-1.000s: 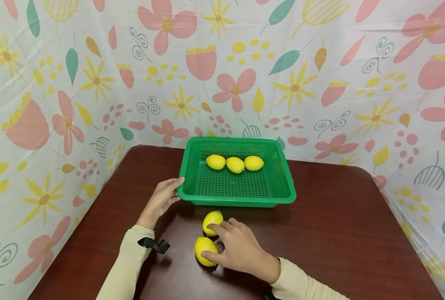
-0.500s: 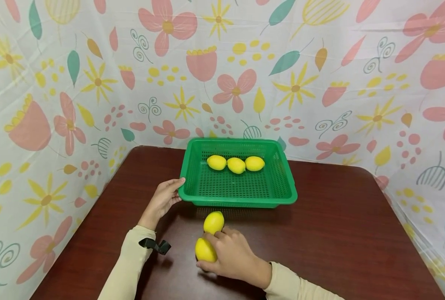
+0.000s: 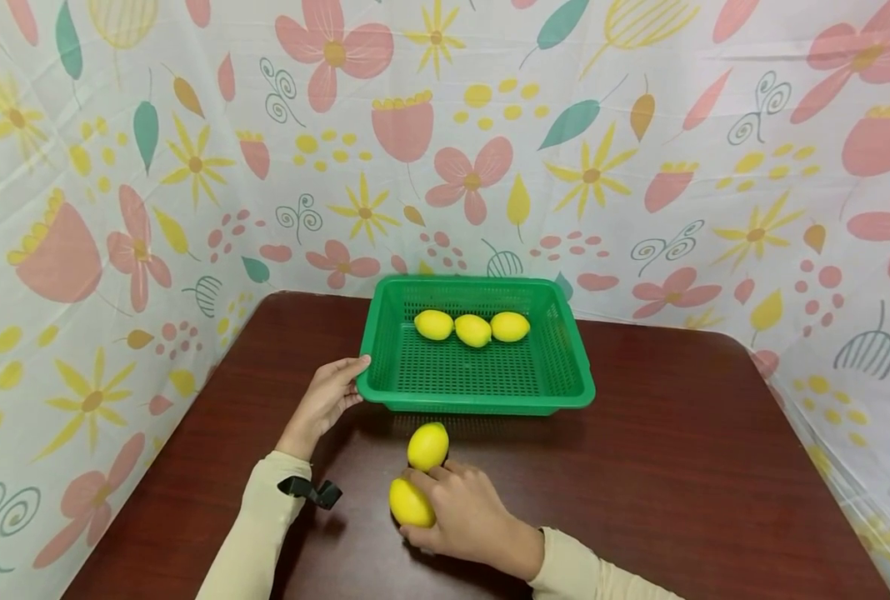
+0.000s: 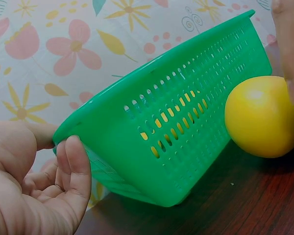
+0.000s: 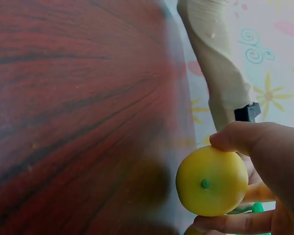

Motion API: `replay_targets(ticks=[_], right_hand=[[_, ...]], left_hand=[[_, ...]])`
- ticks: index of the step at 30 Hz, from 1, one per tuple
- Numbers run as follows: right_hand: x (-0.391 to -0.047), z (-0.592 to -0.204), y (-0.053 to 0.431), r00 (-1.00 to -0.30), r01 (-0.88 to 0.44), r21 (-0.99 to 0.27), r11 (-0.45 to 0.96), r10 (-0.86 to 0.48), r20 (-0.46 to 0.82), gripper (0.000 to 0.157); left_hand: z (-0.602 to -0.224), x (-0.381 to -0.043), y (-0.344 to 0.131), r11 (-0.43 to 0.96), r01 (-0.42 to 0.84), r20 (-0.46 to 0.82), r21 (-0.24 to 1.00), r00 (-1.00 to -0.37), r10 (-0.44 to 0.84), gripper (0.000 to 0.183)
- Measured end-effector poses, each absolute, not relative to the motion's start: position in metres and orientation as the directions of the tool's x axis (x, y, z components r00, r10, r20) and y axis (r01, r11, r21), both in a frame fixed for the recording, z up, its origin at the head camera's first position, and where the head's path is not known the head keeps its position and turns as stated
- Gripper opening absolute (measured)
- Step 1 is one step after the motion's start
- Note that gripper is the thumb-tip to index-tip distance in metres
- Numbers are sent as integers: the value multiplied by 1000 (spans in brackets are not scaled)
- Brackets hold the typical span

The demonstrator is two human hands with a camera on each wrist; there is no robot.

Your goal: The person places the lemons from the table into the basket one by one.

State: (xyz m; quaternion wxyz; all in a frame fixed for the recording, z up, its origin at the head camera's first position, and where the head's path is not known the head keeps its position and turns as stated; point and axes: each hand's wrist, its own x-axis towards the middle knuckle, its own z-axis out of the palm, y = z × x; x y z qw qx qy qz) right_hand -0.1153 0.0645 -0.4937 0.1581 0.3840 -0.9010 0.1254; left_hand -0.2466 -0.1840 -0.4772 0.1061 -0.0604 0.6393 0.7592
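since a second ago your right hand (image 3: 463,521) has closed round the nearer lemon (image 3: 411,502) that it was only touching, and that lemon now sits a little further toward you. your fingers and thumb curl about it, and the right wrist view shows its stem end (image 5: 204,184) facing the camera, with the thumb over the top and a finger beneath. in the head view the lemon's long axis runs roughly from near left to far right, low over the dark wooden table (image 3: 677,467); whether it touches the wood you cannot tell. the second lemon (image 3: 427,446) lies just beyond your fingertips, between them and the green basket (image 3: 482,404), its long axis tilted toward the basket's front wall. your left hand (image 3: 327,397) holds the basket's near left corner, the thumb on the rim and the fingers curled under it, as the left wrist view shows. the basket stands level on the table, and inside it three lemons (image 3: 472,329) lie in a row along the far wall, end to end and touching, each long axis running left to right.
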Motion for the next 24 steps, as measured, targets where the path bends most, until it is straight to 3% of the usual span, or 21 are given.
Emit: replay_targets(ticks=[13,24], right_hand=[[-118,-461,83,-688,-706,-443,552,-683,245,47],[-134,-406,104,-665,-692,-481,538,-734,135,55]], left_hand=[[-477,-247,-185,-139,-243,-231,960,-968,97,35],[-480,-248,-185,-129,-247,-238,960,-968,85,35]])
